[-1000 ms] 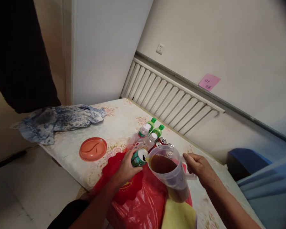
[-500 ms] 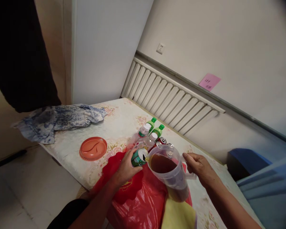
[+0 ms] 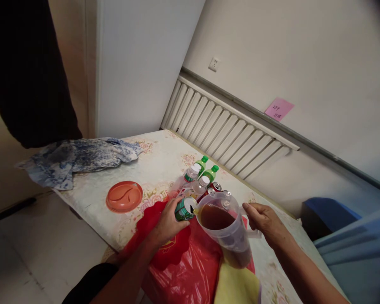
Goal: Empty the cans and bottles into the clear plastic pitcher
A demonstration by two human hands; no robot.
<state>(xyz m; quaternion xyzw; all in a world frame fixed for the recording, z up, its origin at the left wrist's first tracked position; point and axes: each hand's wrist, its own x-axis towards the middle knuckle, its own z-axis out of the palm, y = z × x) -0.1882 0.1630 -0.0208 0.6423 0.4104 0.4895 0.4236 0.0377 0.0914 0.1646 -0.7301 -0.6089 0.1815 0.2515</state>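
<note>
Green can (image 3: 183,210), gripped in left hand (image 3: 168,224), still tipped to jug (image 3: 232,241) above table's (image 3: 166,158) near side; right hand (image 3: 262,221) clasps jug handle. Both poses unchanged since second ago. Orange dish (image 3: 125,196) by left edge; radiator (image 3: 215,122) beyond far edge.

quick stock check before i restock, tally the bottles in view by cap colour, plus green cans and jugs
Green-capped bottles: 2
White-capped bottles: 2
Green can: 1
Jug: 1
Total: 6
</note>
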